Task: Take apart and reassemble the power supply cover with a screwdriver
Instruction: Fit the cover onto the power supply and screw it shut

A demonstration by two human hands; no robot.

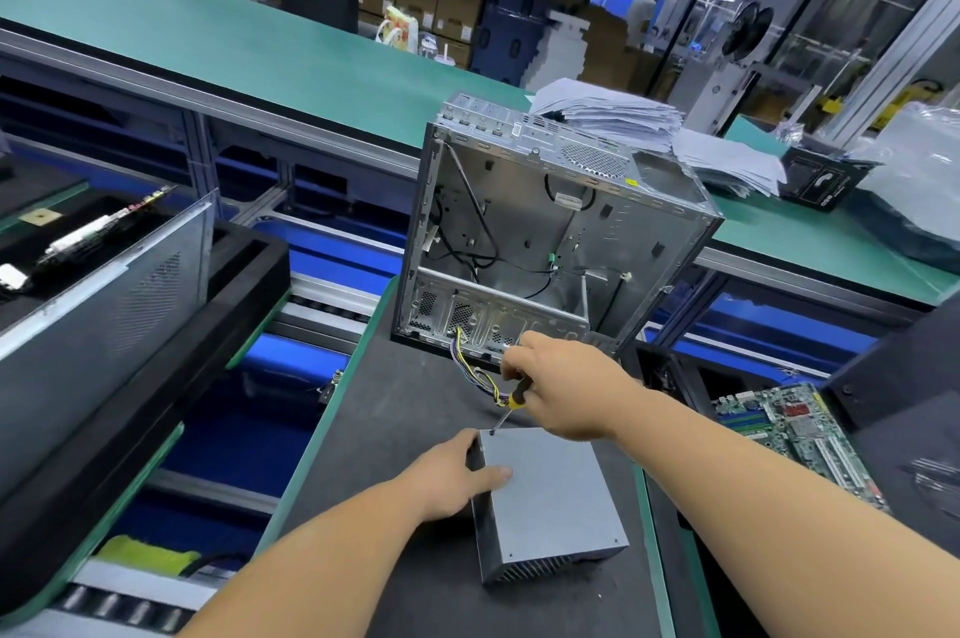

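Observation:
A grey metal power supply [550,502] lies on the dark mat in front of me, its flat cover facing up and its vent grille toward me. My left hand [457,476] grips its left side, thumb on top of the cover. My right hand [561,388] holds a screwdriver [511,403] with a black and yellow handle. The tip rests on a screw at the cover's far left corner. A bundle of coloured wires [475,367] runs from the power supply's far end toward the case.
An open, empty computer case [545,232] stands just beyond the power supply. A motherboard [795,434] lies to the right. A case side panel [104,294] leans at the left over a black tray. Paper stacks [649,128] sit on the green bench behind.

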